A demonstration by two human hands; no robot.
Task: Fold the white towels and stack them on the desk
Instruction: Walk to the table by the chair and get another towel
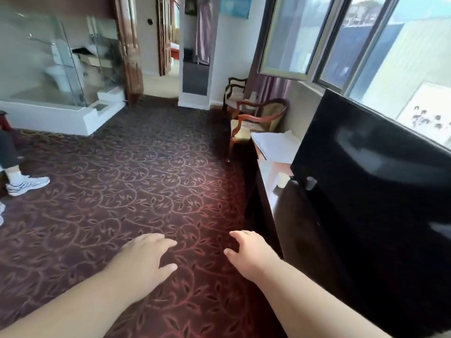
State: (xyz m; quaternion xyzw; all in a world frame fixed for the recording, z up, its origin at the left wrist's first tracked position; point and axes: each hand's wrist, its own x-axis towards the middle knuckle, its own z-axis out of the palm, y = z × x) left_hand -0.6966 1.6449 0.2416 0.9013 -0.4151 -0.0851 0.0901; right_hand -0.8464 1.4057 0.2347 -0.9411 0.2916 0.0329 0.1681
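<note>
- Left hand (146, 256), bottom centre of frame: palm down over the patterned carpet (127, 181), fingers spread loose, holding nothing.
- Right hand (249, 250), just right of it: palm down, fingers slightly curled and apart, empty, close to the front edge of the dark desk (271, 203).
- White towels (277, 146): flat pile on the far end of the desk, right of centre, well apart from both hands.
- Black TV screen (371, 172) stands on the desk at right, below the window (366, 45).
- Wooden armchair (256, 123) beyond the towels.
- Another person's sneaker (26, 184) at left edge.
</note>
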